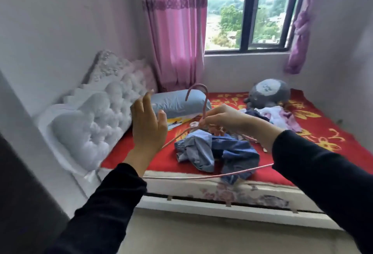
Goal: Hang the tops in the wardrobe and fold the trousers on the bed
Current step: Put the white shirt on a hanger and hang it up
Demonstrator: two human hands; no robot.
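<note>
Stands at the bedside with very little of the task done, as far as can be judged. Pinches a pink hanger [205,104] at its neck, just under the hook, in the curled fingers of the right hand [224,119]. Carries no garment on it: only the bare frame, with its lower bar running beneath both wrists. Holds the left hand [148,126] raised just to the left of the hanger, fingers straight and spread, gripping nothing and touching nothing.

Looks down on a crumpled blue pile of clothes [216,150] just below and beyond the right hand, lying unsorted on the bed [347,148]. Takes in a second, paler heap [276,118] farther beyond the right hand and to its right, close to a grey plush toy [268,92]. Cannot tell tops from trousers in either heap. Finds no folded trousers anywhere on the bed and no top on any hanger. Makes out no wardrobe rail; may have it in the dark panel well to the left of the left hand, but cannot tell.

Leaves, by this reckoning, nearly everything to do: taking a top from the near pile, threading it onto the hanger, hanging it, repeating for the rest, then folding the trousers on the bed.
</note>
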